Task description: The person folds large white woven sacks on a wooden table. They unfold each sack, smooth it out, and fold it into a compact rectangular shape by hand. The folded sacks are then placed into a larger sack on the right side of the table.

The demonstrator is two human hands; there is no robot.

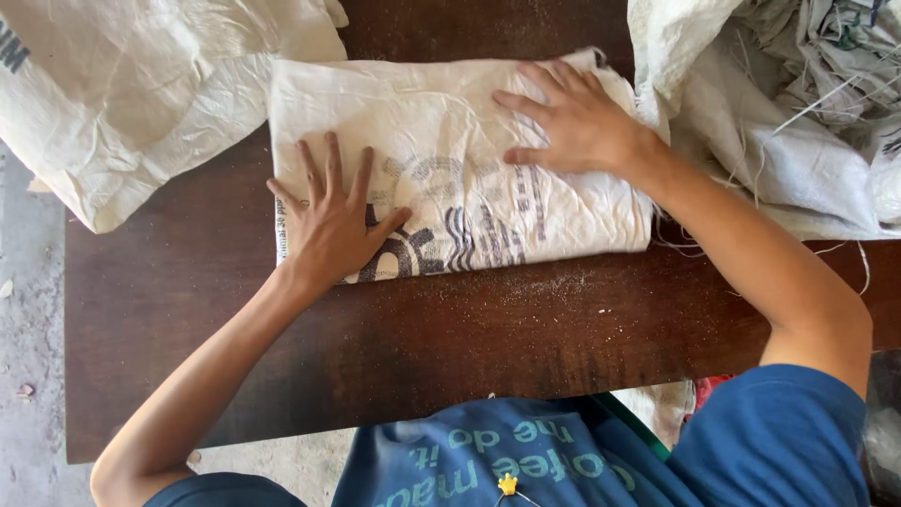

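Two flat hands press on one folded sack [460, 164], a cream woven bag with dark print, lying in the middle of the dark brown table [188, 310], a bit toward 12 o'clock. It looks folded into a neat block, so I think the step in hand is pressing the fold flat. The left hand [330, 221] lies at the sack's 7 o'clock corner, fingers spread wide and pointing up, palm down, gripping nothing. The right hand [568, 117] lies near the 1 o'clock corner, also open and flat, fingers pointing left, holding nothing. A next move would likely need both palms to slide along the crease, or the fingers to curl under an edge for one more fold; the cloth looks stiff and may spring back. At 10 o'clock, another cream sack [141, 94] hangs over the table edge. At 2 o'clock sits a heap of frayed white sacks [798, 122] with loose threads. Pale dust lies on the wood near the blue shirt [526, 460].
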